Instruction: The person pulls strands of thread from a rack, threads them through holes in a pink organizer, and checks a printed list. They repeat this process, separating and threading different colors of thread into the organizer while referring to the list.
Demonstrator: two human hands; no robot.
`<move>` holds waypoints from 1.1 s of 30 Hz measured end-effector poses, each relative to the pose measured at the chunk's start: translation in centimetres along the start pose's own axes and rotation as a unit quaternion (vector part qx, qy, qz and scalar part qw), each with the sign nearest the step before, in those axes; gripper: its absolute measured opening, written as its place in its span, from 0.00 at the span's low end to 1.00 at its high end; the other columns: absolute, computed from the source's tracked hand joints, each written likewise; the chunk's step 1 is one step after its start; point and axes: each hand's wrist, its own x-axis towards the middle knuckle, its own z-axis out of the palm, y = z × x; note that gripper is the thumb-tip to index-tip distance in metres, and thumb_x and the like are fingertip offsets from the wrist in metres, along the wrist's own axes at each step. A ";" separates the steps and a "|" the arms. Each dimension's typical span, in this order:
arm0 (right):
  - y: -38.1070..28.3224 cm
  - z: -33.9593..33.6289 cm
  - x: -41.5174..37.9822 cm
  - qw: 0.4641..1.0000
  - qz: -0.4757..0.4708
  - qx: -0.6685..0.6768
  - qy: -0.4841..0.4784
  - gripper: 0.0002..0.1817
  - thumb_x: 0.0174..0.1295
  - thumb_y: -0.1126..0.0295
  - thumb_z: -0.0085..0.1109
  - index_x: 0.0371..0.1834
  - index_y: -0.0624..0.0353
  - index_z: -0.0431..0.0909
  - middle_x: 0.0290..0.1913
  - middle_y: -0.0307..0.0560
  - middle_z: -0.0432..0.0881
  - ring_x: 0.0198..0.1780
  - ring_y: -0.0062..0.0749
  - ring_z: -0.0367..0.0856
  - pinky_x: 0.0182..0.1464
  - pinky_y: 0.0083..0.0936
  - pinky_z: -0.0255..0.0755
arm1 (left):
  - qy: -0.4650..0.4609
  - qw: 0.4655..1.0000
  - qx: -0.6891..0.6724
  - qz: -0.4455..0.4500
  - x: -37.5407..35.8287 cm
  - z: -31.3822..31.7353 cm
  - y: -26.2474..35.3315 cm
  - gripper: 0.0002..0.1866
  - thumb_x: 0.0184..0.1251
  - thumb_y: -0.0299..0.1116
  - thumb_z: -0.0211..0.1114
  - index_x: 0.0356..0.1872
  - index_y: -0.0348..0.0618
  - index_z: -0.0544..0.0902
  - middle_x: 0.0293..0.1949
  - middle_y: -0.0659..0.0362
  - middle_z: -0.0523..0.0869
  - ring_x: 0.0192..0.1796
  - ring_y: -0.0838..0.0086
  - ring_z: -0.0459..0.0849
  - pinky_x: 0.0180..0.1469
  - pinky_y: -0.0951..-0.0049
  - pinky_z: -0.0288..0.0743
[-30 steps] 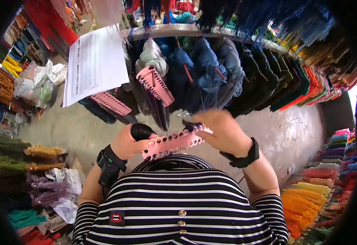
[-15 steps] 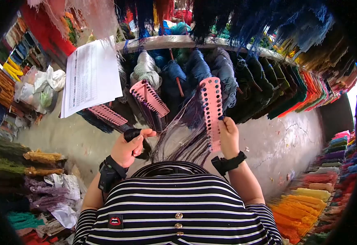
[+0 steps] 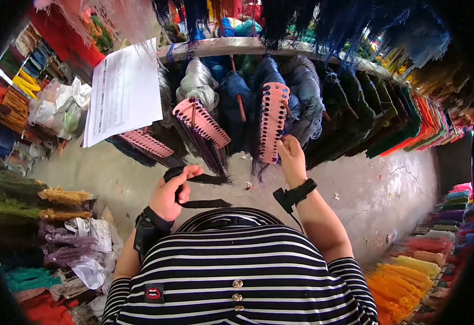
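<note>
My left hand (image 3: 171,189) is closed around a bundle of black thread (image 3: 173,173), whose loose ends trail off to the right. At the lower right edge of a pink perforated thread card (image 3: 272,122), my right hand (image 3: 292,157) has its fingers pinched together. Dark strands hang from that card, which lies against a wooden peg near its top. Another pink card (image 3: 201,122) with dark purple thread hangs on a peg to the left. A third pink card (image 3: 147,142) is partly covered by printed sheets (image 3: 124,89).
A curved rail (image 3: 220,46) carries silver yarn (image 3: 196,81), blue and grey skeins. Dark and orange skeins hang to the right. Yarn piles (image 3: 405,276) line the lower right, and plastic bags (image 3: 60,105) stand at left. Concrete floor (image 3: 367,189) lies below.
My right hand has moved the pink card up and slightly left, against the peg. Its fanned-out threads now hang down behind it. My left hand keeps hold of the black thread.
</note>
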 end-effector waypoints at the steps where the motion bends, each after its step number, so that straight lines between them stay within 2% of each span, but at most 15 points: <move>1: 1.8 -0.4 0.4 0.998 -0.061 -0.032 0.006 0.17 0.65 0.72 0.60 0.55 0.64 0.71 0.36 0.35 0.73 0.36 0.18 0.69 0.39 0.17 0.66 | -0.007 1.000 -0.009 0.009 0.1 -0.2 -0.2 0.19 0.70 0.34 0.53 0.57 0.36 0.77 0.55 0.52 0.81 0.26 0.82 0.68 0.29 0.81 0.63; 4: 2.1 -2.4 -1.2 0.972 -0.136 -0.179 0.074 0.20 0.61 0.72 0.62 0.56 0.61 0.72 0.40 0.46 0.80 0.40 0.27 0.77 0.43 0.22 0.74 | -0.010 0.999 -0.035 0.020 0.0 -0.3 -0.2 0.20 0.70 0.34 0.49 0.59 0.35 0.74 0.55 0.50 0.81 0.33 0.76 0.77 0.35 0.77 0.71; 5: 0.6 -2.5 -1.9 0.972 -0.123 -0.198 0.038 0.17 0.61 0.72 0.62 0.52 0.61 0.74 0.36 0.46 0.80 0.36 0.27 0.77 0.40 0.23 0.74 | 0.006 0.999 -0.041 0.017 -0.1 0.3 -0.1 0.21 0.70 0.34 0.48 0.59 0.35 0.73 0.55 0.50 0.80 0.36 0.73 0.79 0.38 0.76 0.73; 7: -4.5 -0.8 -3.3 0.958 -0.114 -0.247 -0.094 0.11 0.61 0.71 0.61 0.45 0.62 0.78 0.31 0.46 0.81 0.30 0.27 0.77 0.38 0.23 0.74 | -0.017 0.997 -0.066 0.047 -0.2 -0.3 0.0 0.21 0.70 0.34 0.47 0.59 0.34 0.72 0.54 0.47 0.81 0.49 0.64 0.83 0.51 0.68 0.76; 10: -10.1 2.9 -4.5 0.900 -0.060 -0.233 -0.364 0.09 0.62 0.69 0.61 0.39 0.63 0.83 0.32 0.50 0.84 0.33 0.30 0.81 0.38 0.24 0.74 | -0.008 0.989 0.122 0.079 -1.4 0.1 1.9 0.21 0.70 0.33 0.45 0.57 0.31 0.73 0.42 0.49 0.86 0.48 0.68 0.82 0.55 0.69 0.72; 12: -12.5 6.1 -5.0 0.870 -0.032 -0.194 -0.451 0.10 0.64 0.71 0.59 0.44 0.66 0.82 0.36 0.47 0.85 0.37 0.23 0.82 0.40 0.21 0.74 | -0.010 0.992 0.107 0.070 -2.3 0.8 3.6 0.21 0.69 0.33 0.44 0.57 0.31 0.73 0.38 0.51 0.87 0.45 0.69 0.83 0.53 0.72 0.72; 13: -13.0 7.8 -5.2 0.866 -0.054 -0.170 -0.467 0.10 0.65 0.70 0.59 0.43 0.67 0.82 0.36 0.47 0.85 0.36 0.22 0.82 0.39 0.20 0.74 | -0.017 0.996 0.070 0.058 -2.6 0.3 3.7 0.20 0.70 0.33 0.46 0.58 0.38 0.74 0.38 0.51 0.86 0.44 0.71 0.83 0.53 0.72 0.72; 16: -15.9 12.3 -6.1 0.868 -0.193 -0.178 -0.420 0.10 0.59 0.73 0.63 0.42 0.65 0.82 0.34 0.49 0.83 0.35 0.35 0.82 0.39 0.28 0.74 | 0.001 0.998 -0.035 0.046 -4.0 -0.3 5.5 0.18 0.71 0.34 0.52 0.58 0.38 0.74 0.37 0.52 0.86 0.36 0.72 0.84 0.43 0.73 0.76; 19: -19.2 15.9 -5.4 0.794 -0.479 -0.275 -0.253 0.13 0.54 0.74 0.62 0.44 0.60 0.81 0.44 0.46 0.83 0.45 0.40 0.80 0.48 0.33 0.71 | 0.061 0.993 -0.067 0.077 -4.5 -3.3 5.3 0.18 0.70 0.33 0.56 0.58 0.38 0.74 0.36 0.53 0.86 0.31 0.75 0.83 0.36 0.76 0.77; 20: -20.8 17.0 -5.3 0.768 -0.489 -0.342 -0.234 0.18 0.52 0.74 0.60 0.49 0.58 0.79 0.51 0.43 0.80 0.54 0.39 0.76 0.57 0.37 0.65 | 0.082 0.990 -0.055 0.098 -4.6 -4.6 5.3 0.18 0.70 0.33 0.56 0.58 0.38 0.74 0.36 0.54 0.86 0.30 0.76 0.82 0.34 0.77 0.76; 25: -18.5 22.5 -1.9 0.629 -0.579 -0.501 -0.135 0.16 0.54 0.73 0.53 0.48 0.56 0.78 0.48 0.43 0.79 0.56 0.39 0.74 0.62 0.41 0.61 | 0.199 0.962 -0.068 0.174 -4.5 -9.9 7.9 0.18 0.71 0.37 0.58 0.56 0.39 0.75 0.35 0.58 0.84 0.22 0.82 0.71 0.24 0.80 0.65; 28: -17.6 23.1 -1.0 0.641 -0.578 -0.476 -0.166 0.15 0.53 0.73 0.53 0.46 0.56 0.78 0.47 0.42 0.80 0.55 0.37 0.75 0.62 0.38 0.62 | 0.210 0.954 -0.094 0.194 -3.9 -12.5 9.9 0.21 0.72 0.46 0.59 0.55 0.40 0.76 0.31 0.62 0.78 0.22 0.84 0.66 0.23 0.81 0.60; 29: -18.0 23.0 -0.9 0.682 -0.542 -0.453 -0.191 0.14 0.54 0.74 0.52 0.44 0.56 0.78 0.44 0.43 0.81 0.51 0.36 0.78 0.58 0.34 0.67 | 0.214 0.951 -0.106 0.195 -3.6 -13.3 10.6 0.21 0.71 0.47 0.60 0.53 0.40 0.76 0.30 0.63 0.78 0.22 0.84 0.66 0.23 0.81 0.59; 32: -18.3 23.0 0.3 0.698 -0.569 -0.414 -0.132 0.14 0.54 0.75 0.51 0.45 0.56 0.78 0.41 0.45 0.82 0.45 0.42 0.80 0.47 0.36 0.74 | 0.227 0.945 -0.128 0.199 -2.7 -14.1 12.8 0.17 0.68 0.47 0.64 0.43 0.42 0.78 0.25 0.64 0.75 0.20 0.84 0.64 0.22 0.80 0.57; 33: -19.3 23.1 0.7 0.711 -0.575 -0.379 -0.140 0.09 0.61 0.78 0.52 0.43 0.64 0.78 0.37 0.49 0.82 0.40 0.38 0.83 0.43 0.31 0.75 | 0.229 0.945 -0.122 0.200 -2.3 -14.2 13.3 0.16 0.67 0.46 0.65 0.41 0.42 0.78 0.24 0.64 0.75 0.19 0.84 0.64 0.22 0.80 0.57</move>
